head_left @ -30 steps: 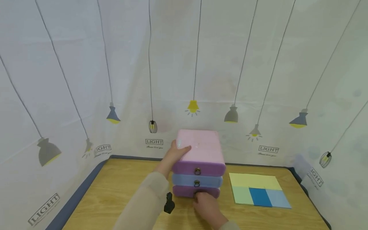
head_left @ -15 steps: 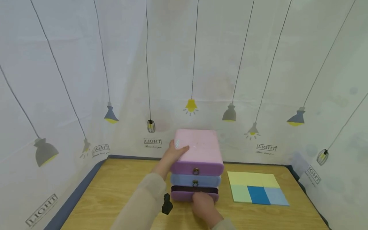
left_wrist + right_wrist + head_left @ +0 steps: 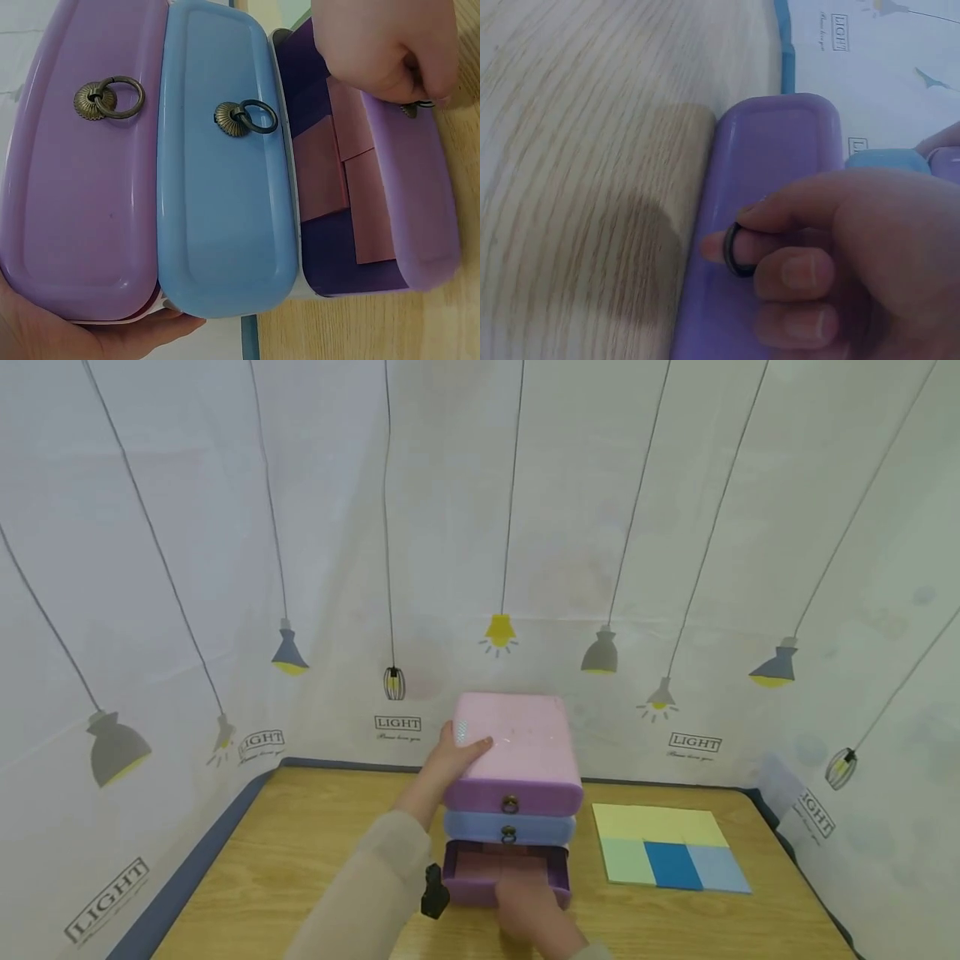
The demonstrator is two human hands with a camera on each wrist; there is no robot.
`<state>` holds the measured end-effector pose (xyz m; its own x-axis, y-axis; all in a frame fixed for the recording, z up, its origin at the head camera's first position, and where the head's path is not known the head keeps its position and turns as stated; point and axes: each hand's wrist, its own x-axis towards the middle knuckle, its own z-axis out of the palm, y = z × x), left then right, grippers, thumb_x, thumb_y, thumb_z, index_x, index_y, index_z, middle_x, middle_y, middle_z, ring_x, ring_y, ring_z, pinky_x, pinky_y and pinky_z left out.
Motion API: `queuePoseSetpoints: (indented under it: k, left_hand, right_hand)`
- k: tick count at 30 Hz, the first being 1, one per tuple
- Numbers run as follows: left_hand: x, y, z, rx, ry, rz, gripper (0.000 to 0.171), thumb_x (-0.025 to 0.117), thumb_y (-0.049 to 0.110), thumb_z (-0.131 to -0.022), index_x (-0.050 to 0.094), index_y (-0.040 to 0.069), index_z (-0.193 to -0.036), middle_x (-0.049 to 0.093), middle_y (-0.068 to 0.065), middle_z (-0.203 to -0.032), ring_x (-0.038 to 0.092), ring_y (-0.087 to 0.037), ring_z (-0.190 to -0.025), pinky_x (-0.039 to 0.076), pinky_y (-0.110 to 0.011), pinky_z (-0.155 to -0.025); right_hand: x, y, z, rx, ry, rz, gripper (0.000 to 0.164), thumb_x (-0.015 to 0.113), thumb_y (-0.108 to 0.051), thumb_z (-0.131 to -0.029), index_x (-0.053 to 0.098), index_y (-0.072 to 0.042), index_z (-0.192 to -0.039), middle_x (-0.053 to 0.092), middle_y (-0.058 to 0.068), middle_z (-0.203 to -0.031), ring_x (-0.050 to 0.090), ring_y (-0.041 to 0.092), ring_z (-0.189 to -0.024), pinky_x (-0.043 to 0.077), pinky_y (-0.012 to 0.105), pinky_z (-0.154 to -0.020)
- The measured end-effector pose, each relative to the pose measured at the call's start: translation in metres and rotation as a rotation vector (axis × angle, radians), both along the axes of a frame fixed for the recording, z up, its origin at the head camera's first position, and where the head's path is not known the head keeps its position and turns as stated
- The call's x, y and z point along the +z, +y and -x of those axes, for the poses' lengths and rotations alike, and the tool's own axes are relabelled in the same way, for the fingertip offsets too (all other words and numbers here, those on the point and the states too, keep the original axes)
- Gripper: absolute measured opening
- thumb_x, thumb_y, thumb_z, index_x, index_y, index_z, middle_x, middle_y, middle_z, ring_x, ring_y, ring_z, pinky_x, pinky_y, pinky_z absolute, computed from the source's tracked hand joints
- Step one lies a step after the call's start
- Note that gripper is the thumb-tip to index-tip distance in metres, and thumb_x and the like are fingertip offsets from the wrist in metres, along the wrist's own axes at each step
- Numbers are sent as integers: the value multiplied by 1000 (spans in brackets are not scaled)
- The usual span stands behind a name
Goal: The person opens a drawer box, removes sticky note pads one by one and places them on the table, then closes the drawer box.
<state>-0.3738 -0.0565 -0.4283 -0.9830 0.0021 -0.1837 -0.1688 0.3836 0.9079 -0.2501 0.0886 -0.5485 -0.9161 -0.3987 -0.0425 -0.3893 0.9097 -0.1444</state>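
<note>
A small chest of drawers (image 3: 519, 739) with a pale pink top stands on the table. My left hand (image 3: 448, 758) holds it at the left side, thumb on top and fingers down the side. The upper purple drawer (image 3: 79, 195) and the blue drawer (image 3: 221, 180) are closed. Below them, the lowest purple drawer (image 3: 420, 206) is pulled out, showing several flat dull-red pieces (image 3: 319, 169) inside. My right hand (image 3: 528, 897) has its thumb and curled fingers on that drawer's metal ring pull (image 3: 728, 251), with one finger through the ring.
Right of the chest, flat coloured sheets lie together on the wooden table (image 3: 322, 827): yellow (image 3: 660, 825), light green (image 3: 627, 862), dark blue (image 3: 673, 866) and light blue (image 3: 720, 868). A pale wall covering (image 3: 675, 527) printed with lamps rises behind and at both sides.
The lowest drawer was closed one second ago and has slid out toward me with my right hand, uncovering the dull-red pieces. My left hand has stayed on the chest.
</note>
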Motion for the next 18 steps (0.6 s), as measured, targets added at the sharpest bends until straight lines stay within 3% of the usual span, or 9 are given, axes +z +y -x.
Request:
queuePoseSetpoints:
  k: [8, 14, 18]
  left_hand:
    - [-4, -3, 2, 5, 8, -41, 93, 62, 56, -74, 14, 19, -144, 34, -16, -138, 42, -34, -114, 36, -55, -90]
    - [-4, -4, 2, 38, 0, -68, 94, 65, 56, -71, 13, 27, -144, 29, -12, -142, 41, -35, -117, 34, -56, -91]
    - [-5, -3, 0, 44, 11, -68, 94, 65, 55, -72, 13, 26, -144, 28, -13, -143, 39, -35, -118, 33, -56, -92]
  right_hand:
    - [4, 0, -8, -10, -30, 33, 19, 61, -12, -69, 46, -15, -58, 45, -3, -57, 44, 15, -50, 40, 35, -43]
    - [13, -1, -14, -21, -125, 49, 17, 57, -9, -72, 47, -15, -60, 46, -4, -60, 45, 12, -53, 43, 32, -51]
    - [16, 0, -18, -20, -182, 79, 18, 58, -10, -72, 49, -15, -59, 46, -5, -58, 44, 11, -52, 42, 30, -50]
